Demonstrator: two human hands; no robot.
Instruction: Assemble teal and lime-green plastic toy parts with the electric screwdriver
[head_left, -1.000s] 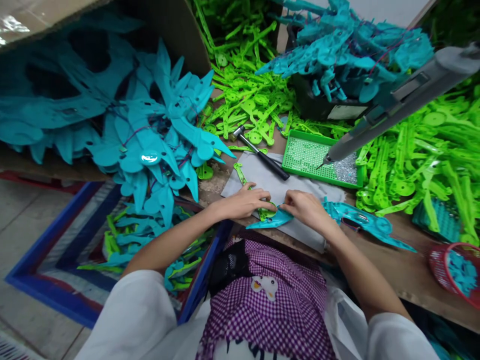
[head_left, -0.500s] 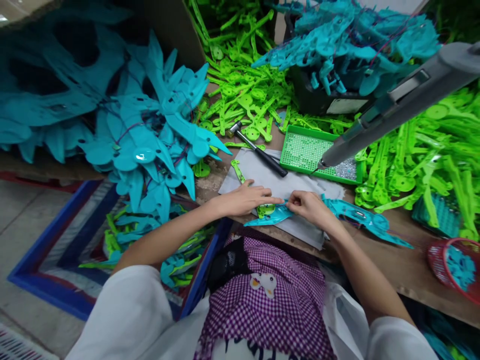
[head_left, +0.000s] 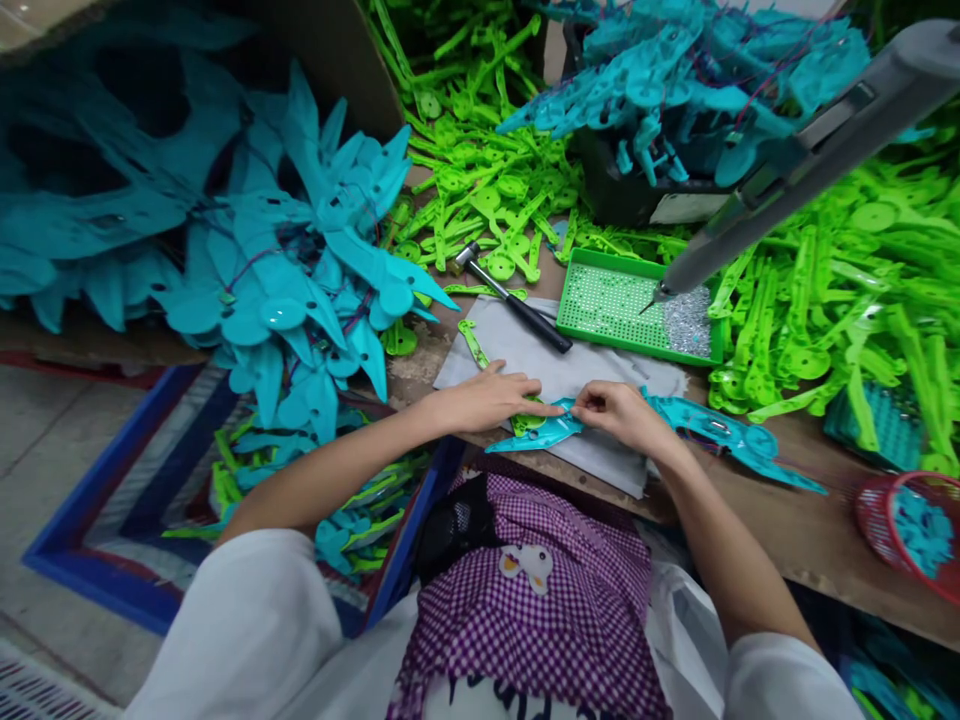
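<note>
My left hand point(head_left: 487, 400) lies with its fingers stretched over a turquoise plastic part point(head_left: 551, 430) at the table's front edge, one fingertip touching it. A lime-green plastic piece point(head_left: 529, 421) shows on that part, partly under those fingers. Pinched together, the fingers of my right hand point(head_left: 613, 412) are on the same turquoise part; whatever is between them is too small to see. A second turquoise part point(head_left: 720, 432) extends to the right beyond my right wrist. Under the work is a grey sheet point(head_left: 600, 377). A hanging electric screwdriver point(head_left: 780, 180) points down above the green screw tray point(head_left: 607, 300).
A hammer point(head_left: 517, 300) and a lime-green arm piece point(head_left: 472, 345) lie behind my hands. Turquoise parts point(head_left: 292, 260) are heaped at left, green parts point(head_left: 840, 300) at right. A black bin point(head_left: 619, 185) stands behind, a red basket point(head_left: 874, 515) at right.
The screwdriver has swung slightly up and to the right, its tip now higher over the tray. Both hands stay almost in place on the turquoise part.
</note>
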